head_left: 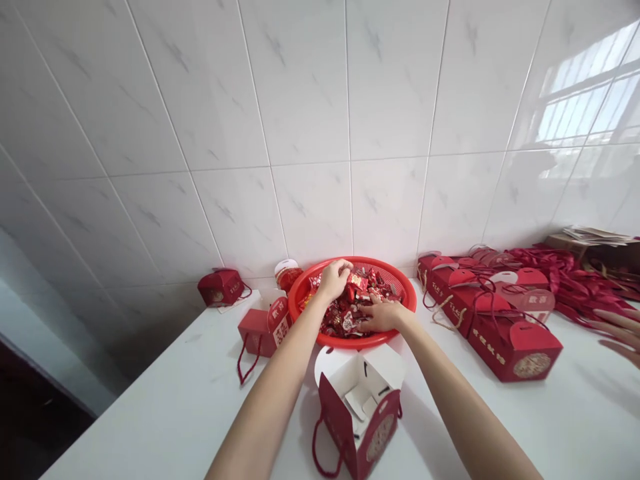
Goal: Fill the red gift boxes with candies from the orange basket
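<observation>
A red plastic basket [411, 308] full of red-wrapped candies [350, 319] stands against the wall. Over its left part is my left hand [335, 279], fingers curled together; anything inside them is hidden. A shiny red and gold packet [357, 283] lies just beside those fingers. My right hand [382, 315] rests on the candies at the basket's right side, fingers spread and palm down. Between my forearms, in front of the basket, an open dark red gift box [345, 417] with rope handles shows its white inside and no candy that I can make out.
Closed red boxes [493, 333] stand in a row at right, with dark red ribbons [555, 280] behind. Left of the basket are a red box [260, 330] and a small dark box [220, 287]. Another person's hand [623, 333] reaches in from the right edge. A tiled wall [310, 207] bounds the white table.
</observation>
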A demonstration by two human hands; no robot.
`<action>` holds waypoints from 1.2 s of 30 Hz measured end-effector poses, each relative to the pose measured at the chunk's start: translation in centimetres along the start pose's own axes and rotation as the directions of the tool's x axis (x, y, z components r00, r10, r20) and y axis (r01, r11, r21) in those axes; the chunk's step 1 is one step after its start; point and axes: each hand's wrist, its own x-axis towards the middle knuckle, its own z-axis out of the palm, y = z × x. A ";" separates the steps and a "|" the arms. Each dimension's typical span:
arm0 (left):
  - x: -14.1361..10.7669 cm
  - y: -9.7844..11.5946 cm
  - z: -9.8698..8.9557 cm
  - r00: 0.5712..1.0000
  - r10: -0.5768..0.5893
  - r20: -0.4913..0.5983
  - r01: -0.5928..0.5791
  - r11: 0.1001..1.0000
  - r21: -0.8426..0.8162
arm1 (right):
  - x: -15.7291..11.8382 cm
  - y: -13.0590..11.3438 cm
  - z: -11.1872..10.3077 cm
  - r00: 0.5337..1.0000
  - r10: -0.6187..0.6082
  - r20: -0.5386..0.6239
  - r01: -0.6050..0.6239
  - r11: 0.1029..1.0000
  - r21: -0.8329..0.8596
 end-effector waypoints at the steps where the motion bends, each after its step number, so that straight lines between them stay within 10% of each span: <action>1: 0.1 -0.1 0.0 1.000 -0.007 0.003 0.007 1.000 0.013 | 0.3 0.1 0.0 1.000 0.001 0.006 -0.001 1.000 0.011; 16: 0.3 -1.9 0.4 0.989 0.096 -0.109 -0.089 0.994 0.067 | 4.5 2.3 1.7 0.909 0.034 -0.414 0.137 0.917 0.375; 23: 0.4 -1.6 0.5 0.983 0.137 -0.122 -0.140 0.990 -0.015 | 3.0 3.4 1.1 0.702 0.373 -0.607 0.459 0.414 0.786; 29: 0.2 -0.7 0.8 0.969 0.247 0.018 -0.236 0.943 -0.237 | 2.3 2.7 0.4 0.811 0.295 -0.505 0.506 0.080 0.859; 36: 0.3 -0.7 1.1 0.962 0.258 0.090 -0.198 0.885 -0.422 | 2.6 2.8 0.5 0.866 0.277 -0.417 0.405 0.100 0.909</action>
